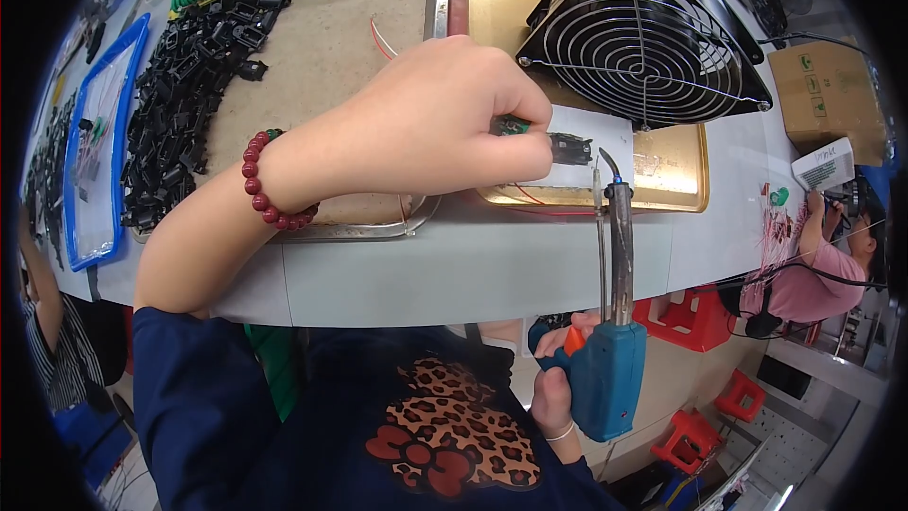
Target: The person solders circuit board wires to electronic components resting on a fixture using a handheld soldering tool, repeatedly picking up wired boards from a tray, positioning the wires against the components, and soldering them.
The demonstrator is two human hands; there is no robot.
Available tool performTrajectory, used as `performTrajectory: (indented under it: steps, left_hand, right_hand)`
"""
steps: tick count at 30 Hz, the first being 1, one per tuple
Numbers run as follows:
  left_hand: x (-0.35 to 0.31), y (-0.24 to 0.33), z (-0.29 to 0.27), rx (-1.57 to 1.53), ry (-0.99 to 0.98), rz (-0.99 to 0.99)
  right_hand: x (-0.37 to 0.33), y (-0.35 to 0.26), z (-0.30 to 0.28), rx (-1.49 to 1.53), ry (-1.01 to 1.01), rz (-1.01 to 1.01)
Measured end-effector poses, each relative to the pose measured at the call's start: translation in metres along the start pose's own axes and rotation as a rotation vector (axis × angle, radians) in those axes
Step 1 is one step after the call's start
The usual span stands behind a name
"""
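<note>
My left hand point(473, 118) reaches across the bench, its fingers closed around a small black plastic part point(572, 149). A bit of green point(511, 125) shows between the thumb and forefinger, and the palm hides the rest. Beneath the part lies a white sheet point(605, 123) on a gold-coloured tray point(700, 180). In front of my body, my right hand point(553, 402) grips a blue soldering gun point(610, 383) with an orange trigger. The gun stands upright. Its bent tip point(611, 166) and thin feed tube point(599, 227) end just right of the black part, apparently close to it.
A large black fan point(643, 57) with a wire guard stands behind the gold tray. Left, a metal tray point(438, 9) holds many black housings point(189, 95); beyond it is a blue-rimmed tray point(118, 227). A carton point(823, 85) and a co-worker in pink point(804, 293) are at right.
</note>
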State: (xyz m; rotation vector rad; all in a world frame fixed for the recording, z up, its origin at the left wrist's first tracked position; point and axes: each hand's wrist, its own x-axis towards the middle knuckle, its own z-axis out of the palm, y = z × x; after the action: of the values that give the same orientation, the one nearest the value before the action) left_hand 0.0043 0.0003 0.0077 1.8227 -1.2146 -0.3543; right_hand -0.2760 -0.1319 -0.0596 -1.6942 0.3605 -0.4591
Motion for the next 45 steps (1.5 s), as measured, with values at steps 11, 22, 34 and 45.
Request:
performTrajectory:
  steps: [11, 22, 34, 45]
  left_hand:
    - [0.0007, 0.0003, -0.0003, 0.005, 0.000, 0.007]
    - [0.0005, 0.0018, -0.0005, 0.011, -0.018, -0.023]
    - [-0.0001, 0.0003, 0.0004, 0.037, 0.000, -0.013]
    - [-0.0020, 0.0073, -0.0041, 0.443, 0.212, 0.169]
  right_hand:
    - [0.0008, 0.0001, 0.0010, 0.007, 0.024, -0.002]
    - [0.0035, -0.0034, 0.0018, -0.031, 0.012, -0.009]
    - [0.0028, -0.0037, 0.0023, -0.055, 0.012, -0.023]
    - [-0.0006, 0.0002, 0.0005, 0.022, 0.039, -0.019]
